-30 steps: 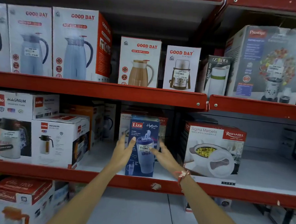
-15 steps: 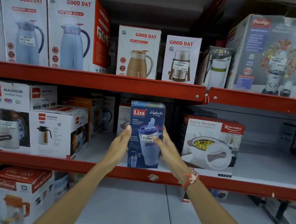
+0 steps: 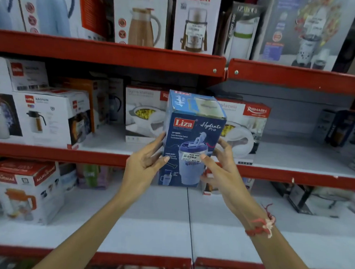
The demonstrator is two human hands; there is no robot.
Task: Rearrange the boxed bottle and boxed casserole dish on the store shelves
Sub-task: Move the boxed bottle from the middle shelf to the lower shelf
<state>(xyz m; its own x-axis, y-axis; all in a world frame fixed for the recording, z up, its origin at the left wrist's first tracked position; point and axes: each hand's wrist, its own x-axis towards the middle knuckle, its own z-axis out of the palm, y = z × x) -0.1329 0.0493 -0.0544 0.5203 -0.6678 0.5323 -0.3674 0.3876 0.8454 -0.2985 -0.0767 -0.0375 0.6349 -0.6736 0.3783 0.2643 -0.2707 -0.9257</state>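
Note:
The blue Liza boxed bottle [image 3: 191, 135] hangs in the air in front of the middle shelf [image 3: 54, 152], tilted slightly with its top showing. My left hand [image 3: 145, 163] grips its left side and my right hand [image 3: 220, 167] grips its right side. Behind it on the middle shelf stands a white and red boxed casserole dish [image 3: 247, 125], partly hidden by the bottle box. A second casserole box [image 3: 145, 112] stands further back to the left.
White Magnum flask boxes [image 3: 50, 115] fill the middle shelf's left end. Good Day jug boxes [image 3: 139, 19] line the top shelf. A Muralidhar jug box [image 3: 23, 188] sits on the lower shelf [image 3: 188, 227], left side. Dark boxes [image 3: 345, 130] stand at far right.
Both hands have lifted the bottle box off the middle shelf and drawn it toward me. The view has dropped, showing more of the lower shelf.

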